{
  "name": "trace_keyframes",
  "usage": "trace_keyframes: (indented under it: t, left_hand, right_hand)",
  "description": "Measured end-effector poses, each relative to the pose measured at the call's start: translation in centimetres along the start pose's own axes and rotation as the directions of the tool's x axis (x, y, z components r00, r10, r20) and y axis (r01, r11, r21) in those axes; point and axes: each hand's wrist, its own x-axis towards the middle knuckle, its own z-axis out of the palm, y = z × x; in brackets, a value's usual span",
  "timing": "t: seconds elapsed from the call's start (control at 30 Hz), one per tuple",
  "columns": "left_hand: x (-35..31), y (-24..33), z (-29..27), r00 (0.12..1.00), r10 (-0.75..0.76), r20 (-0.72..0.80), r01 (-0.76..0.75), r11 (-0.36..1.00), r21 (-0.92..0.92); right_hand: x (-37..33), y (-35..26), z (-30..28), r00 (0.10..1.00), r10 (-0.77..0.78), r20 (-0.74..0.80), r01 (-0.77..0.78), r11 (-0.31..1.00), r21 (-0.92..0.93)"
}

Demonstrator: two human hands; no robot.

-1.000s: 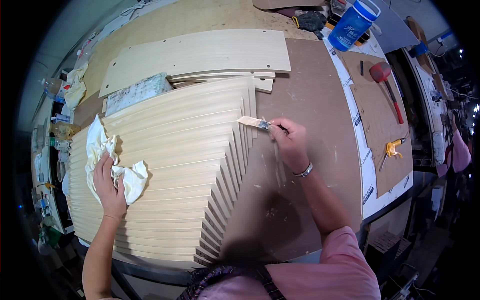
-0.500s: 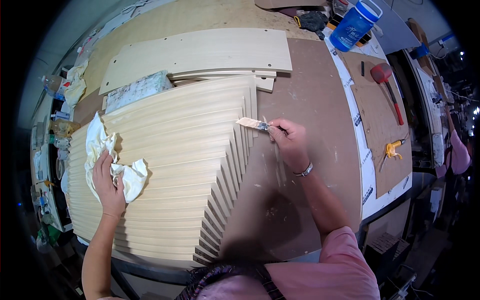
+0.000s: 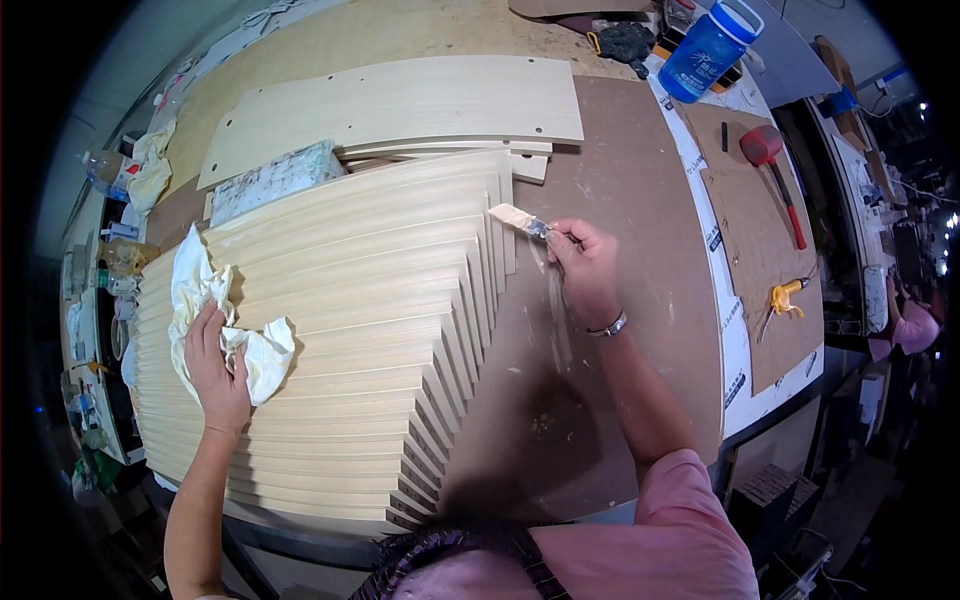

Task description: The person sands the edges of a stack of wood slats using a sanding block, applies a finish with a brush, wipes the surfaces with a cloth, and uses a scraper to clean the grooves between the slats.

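Pale wooden boards [image 3: 350, 330] lie overlapped like steps, their right ends fanning out in a slanted row. My left hand [image 3: 215, 365] is closed on a crumpled white cloth [image 3: 264, 362] and rests with it on the boards' left part. In my right hand [image 3: 585, 262], thumb and fingers pinch a small putty knife [image 3: 515, 217]. Beige paste covers its flat blade, which points left over the far right ends of the boards. Whether the blade touches a board I cannot tell; its handle is mostly hidden in my hand.
Flat drilled panels [image 3: 400, 100] and a paint-stained block [image 3: 275, 183] lie beyond the boards. On the right are a red mallet [image 3: 764, 146], a yellow-handled tool [image 3: 787, 297] and a blue bottle [image 3: 708, 55]. A dark glove [image 3: 625, 45] lies far back. Another person [image 3: 912, 330] is at far right.
My right hand has moved slightly away from me and to the right, with the putty knife now tilted more. My left hand and the cloth have stayed in place.
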Motion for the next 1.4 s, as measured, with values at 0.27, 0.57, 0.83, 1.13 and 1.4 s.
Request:
trace_keyframes:
  t: [0.27,0.57,0.83,1.13,1.4]
  left_hand:
    - [-0.1,-0.1,0.0,1.000,0.001,0.001,-0.001,1.000,-0.001]
    - [-0.1,0.0,-0.1,1.000,0.002,-0.001,-0.002,1.000,0.003]
    - [-0.1,0.1,-0.1,1.000,-0.004,-0.004,0.004,1.000,0.009]
    - [0.0,0.3,-0.1,1.000,0.000,-0.008,0.000,1.000,-0.016]
    - [0.1,0.3,-0.1,1.000,-0.001,-0.011,0.001,1.000,-0.004]
  right_hand:
    - [0.2,0.1,0.0,0.999,-0.002,0.039,0.003,1.000,-0.027]
    - [0.1,0.4,-0.2,0.998,-0.039,0.047,0.038,0.999,0.018]
    - [-0.2,-0.8,-0.1,0.999,-0.035,0.035,0.040,0.988,-0.146]
    - [0.0,-0.3,0.3,0.999,-0.033,0.011,0.033,0.998,-0.058]
    - [-0.6,2.0,-1.1,0.995,0.074,0.070,-0.074,0.997,0.004]
